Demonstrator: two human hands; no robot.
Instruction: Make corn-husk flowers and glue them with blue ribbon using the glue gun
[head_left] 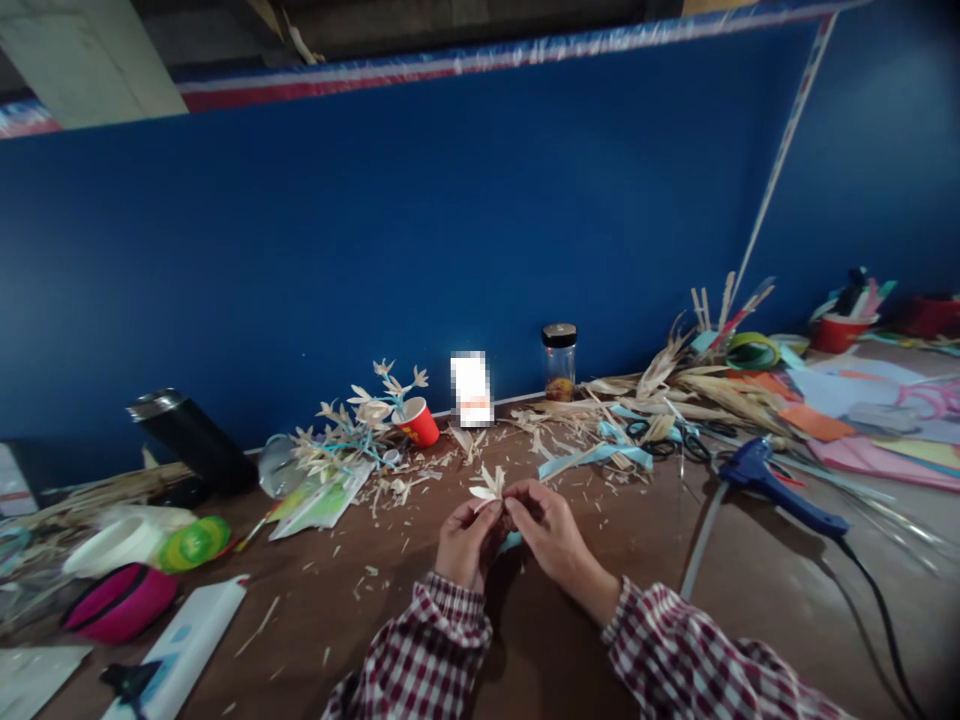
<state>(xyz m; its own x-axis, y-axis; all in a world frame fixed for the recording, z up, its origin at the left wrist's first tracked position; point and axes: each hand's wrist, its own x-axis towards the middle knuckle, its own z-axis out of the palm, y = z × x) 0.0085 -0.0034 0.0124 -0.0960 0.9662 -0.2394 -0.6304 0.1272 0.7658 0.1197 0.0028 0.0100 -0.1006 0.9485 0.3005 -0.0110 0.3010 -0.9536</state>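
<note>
Between my two hands is a small pale flower (489, 484) with pointed petals, which looks made of dried corn husk. My left hand (466, 540) is closed on it from below, thumb and fingers pinched at its base. The fingertips of my right hand (547, 525) pinch at the flower's right side, touching it close to the left thumb. A bit of light blue (511, 541) shows under the hands; what it belongs to is hidden. Beyond the hands, similar husk flowers (367, 410) on blue stems lie by a tipped red paper cup (417, 424).
Husk scraps litter the brown table (352, 620). To the right lie a blue glue gun (780, 490) with a cord, black scissors (667, 435), dried husks (652, 375) and coloured paper (862, 400). A lidded jar (559, 365) stands by the blue partition. Left are a black flask (195, 440) and power strip (187, 650).
</note>
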